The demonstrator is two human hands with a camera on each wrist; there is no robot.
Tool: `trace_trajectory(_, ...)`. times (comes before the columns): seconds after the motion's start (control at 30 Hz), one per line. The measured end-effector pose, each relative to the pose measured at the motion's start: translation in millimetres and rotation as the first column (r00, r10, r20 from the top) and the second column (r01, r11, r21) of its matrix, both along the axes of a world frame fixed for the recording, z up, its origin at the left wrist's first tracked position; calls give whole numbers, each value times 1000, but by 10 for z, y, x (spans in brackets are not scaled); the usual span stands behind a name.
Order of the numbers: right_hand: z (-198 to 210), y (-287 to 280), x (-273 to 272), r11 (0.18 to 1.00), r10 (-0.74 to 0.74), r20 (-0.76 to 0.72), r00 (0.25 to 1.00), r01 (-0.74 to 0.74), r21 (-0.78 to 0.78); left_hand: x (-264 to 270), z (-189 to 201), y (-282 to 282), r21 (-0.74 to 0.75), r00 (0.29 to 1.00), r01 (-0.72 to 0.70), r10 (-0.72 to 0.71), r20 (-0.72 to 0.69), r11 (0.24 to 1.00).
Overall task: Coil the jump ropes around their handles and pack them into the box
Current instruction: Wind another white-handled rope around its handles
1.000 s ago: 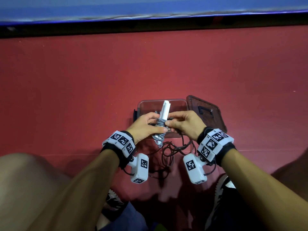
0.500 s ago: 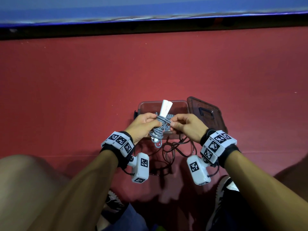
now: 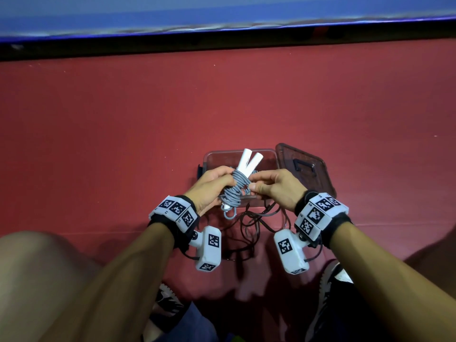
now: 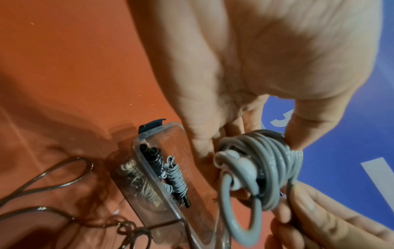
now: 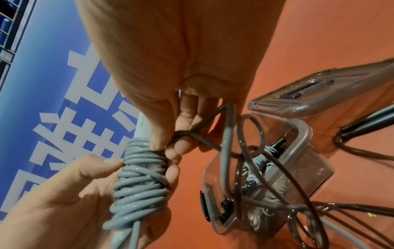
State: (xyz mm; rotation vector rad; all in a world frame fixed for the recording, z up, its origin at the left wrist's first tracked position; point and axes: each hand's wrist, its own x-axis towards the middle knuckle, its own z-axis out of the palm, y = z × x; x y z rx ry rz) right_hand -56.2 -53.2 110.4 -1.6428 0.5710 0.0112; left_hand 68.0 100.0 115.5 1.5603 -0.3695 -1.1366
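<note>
A grey jump rope (image 3: 234, 191) is wound in a thick coil round its two white handles (image 3: 249, 161), whose tips splay in a V over the clear box (image 3: 214, 156). My left hand (image 3: 228, 180) grips the coil (image 4: 266, 160) from the left, with a grey loop hanging below it. My right hand (image 3: 254, 187) pinches a strand of the grey rope against the top of the coil (image 5: 140, 176). Inside the box (image 4: 149, 176) lie coiled ropes (image 4: 177, 176), grey and black.
The box's clear lid (image 3: 303, 166) lies just right of the box. A loose dark rope (image 3: 254, 218) sprawls in loops on the red floor below my hands, and its black handles (image 5: 366, 124) lie beside the lid. A blue wall runs along the far side.
The grey coil has grown along the handles. The white handle tips, together a second ago, now splay in a V. Both hands have stayed over the box.
</note>
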Motion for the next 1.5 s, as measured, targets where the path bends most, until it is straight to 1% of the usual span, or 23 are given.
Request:
trace_trajectory(0.13, -4, 15, -3, 998, -58, -1, 998, 58, 24, -29, -5, -11, -19, 999, -32, 32, -21, 999)
trace_trajectory(0.27, -12, 26, -13, 994, -91, -16, 996, 91, 64, -42, -74, 9, 14, 994, 38, -39, 99, 999)
trace_trajectory(0.37, 8, 44, -11, 994, -94, -2, 996, 94, 60, 2, -111, 35, 30, 985, 48, -53, 162, 998)
trace_trajectory(0.43, 23, 52, -17, 998, -61, 22, 998, 61, 32, 18, -63, 38, 9, 992, 26, -27, 126, 1000)
trace_trajectory(0.53, 38, 41, -18, 1000, -7, 28, 1000, 7, -3, 21, -30, 33, 8, 997, 29, -29, 73, 1000)
trace_trajectory(0.6, 40, 34, -15, 999, -12, 23, 1000, 11, 37, 11, -11, 31, 3, 998, 13, -13, 61, 1000)
trace_trajectory(0.7, 37, 39, -5, 993, -53, 30, 998, 49, 106, 29, -7, 22, -23, 995, -72, 73, 64, 997)
trace_trajectory(0.73, 38, 38, -4, 993, -59, 37, 998, 55, 108, 37, -20, 17, -28, 993, -102, 104, 63, 994)
trace_trajectory(0.8, 48, 44, -2, 994, -59, 53, 997, 54, 95, 37, -48, 9, -25, 991, -116, 117, 61, 993)
trace_trajectory(0.97, 15, 52, 4, 992, -116, 49, 992, 113, 54, 48, -98, 18, -7, 994, -31, 32, 101, 999)
trace_trajectory(1.1, -11, 39, 13, 992, -121, 32, 992, 122, -18, 27, -138, 44, 45, 977, 121, -127, 174, 992)
trace_trajectory(1.17, 3, 54, 6, 995, -103, 38, 994, 103, -5, 36, -163, 51, 54, 968, 111, -120, 220, 992)
trace_trajectory(1.23, 33, 76, -4, 997, -73, 48, 996, 73, 8, 64, -163, 44, 32, 965, 76, -81, 250, 997)
trace_trajectory(1.37, 64, 74, -9, 998, -21, 36, 999, 19, 53, 106, -154, 35, 19, 981, -16, 12, 194, 1000)
trace_trajectory(1.5, 70, 63, -4, 998, 12, 45, 999, -15, 58, 75, -193, 16, 42, 995, -29, 25, 97, 999)
